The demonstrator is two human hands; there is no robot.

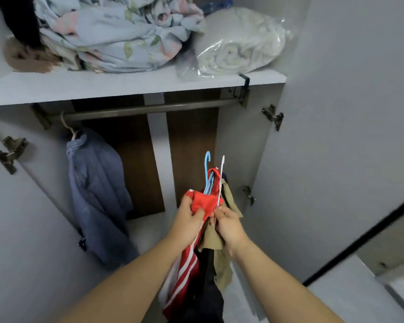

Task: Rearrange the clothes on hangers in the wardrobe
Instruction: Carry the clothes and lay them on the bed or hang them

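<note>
The person stands at the open wardrobe and holds a bunch of clothes on hangers out in front, low down, under the right half of the rail (149, 109). The left hand (191, 216) has its fingers curled round the top of the red top with white stripes (187, 269). The right hand (229, 226) pinches the thin stem of the white hanger (221, 180), with the tan cloth (229, 194) bunched beside it. A blue hanger (207, 169) pokes its hook up out of the red top. A dark piece of clothing (208, 292) hangs at the bottom of the bunch.

I think these clothes are soft, floppy and light, but 3 of them together may swing and slide. The hangers look like thin, smooth plastic, so they could slip or get tangled. The best place to hold seems to be each hanger's neck, just under the hook, 1 at a time.

The rail is a round metal bar under the shelf (126, 87). A blue jacket (98, 194) hangs at its left end. On the shelf, flowery bedding (117, 31) fills the left and middle, and a rolled white blanket in a clear bag (240, 43) sits at the right end. Both grey doors stand open, and the back wall is brown with a pale strip
</note>
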